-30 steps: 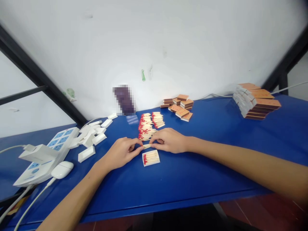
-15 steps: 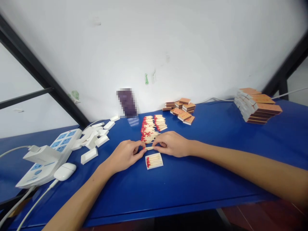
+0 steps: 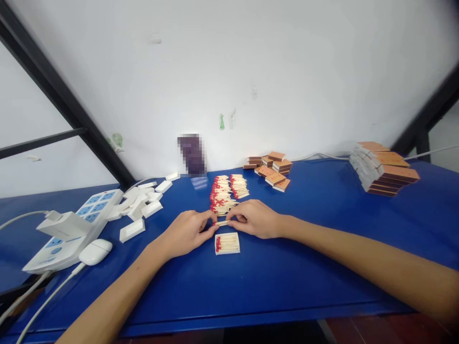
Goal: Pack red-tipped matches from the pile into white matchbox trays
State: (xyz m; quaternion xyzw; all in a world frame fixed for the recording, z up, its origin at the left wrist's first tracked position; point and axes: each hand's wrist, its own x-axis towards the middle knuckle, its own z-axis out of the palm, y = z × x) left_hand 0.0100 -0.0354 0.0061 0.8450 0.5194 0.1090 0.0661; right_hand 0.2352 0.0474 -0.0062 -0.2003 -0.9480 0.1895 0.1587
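Observation:
Between my two hands lie a few matches [image 3: 222, 223], pinched at both ends. My left hand [image 3: 187, 232] closes thumb and forefinger on the red-headed end. The plain wooden end is held by the fingertips of my right hand [image 3: 254, 219]. Just below them, a white matchbox tray [image 3: 228, 252] rests on the table, with a layer of matches in it, heads to the left. Beyond my fingers, a large pile of matches [image 3: 220, 193] and a smaller one [image 3: 239, 186] lie with red heads mostly to the left.
Loose white trays [image 3: 132, 231] are heaped at the left, beside a power strip [image 3: 103, 203] with a charger and a white earphone case [image 3: 95, 252]. Orange matchboxes [image 3: 275, 178] lie near the wall. More matchboxes [image 3: 389, 172] are stacked at the right on the blue table [image 3: 287, 286].
The tray has turned a little and now sits straighter, slightly further left in view. Both hands keep their pinch on the matches; the camera view has shifted slightly.

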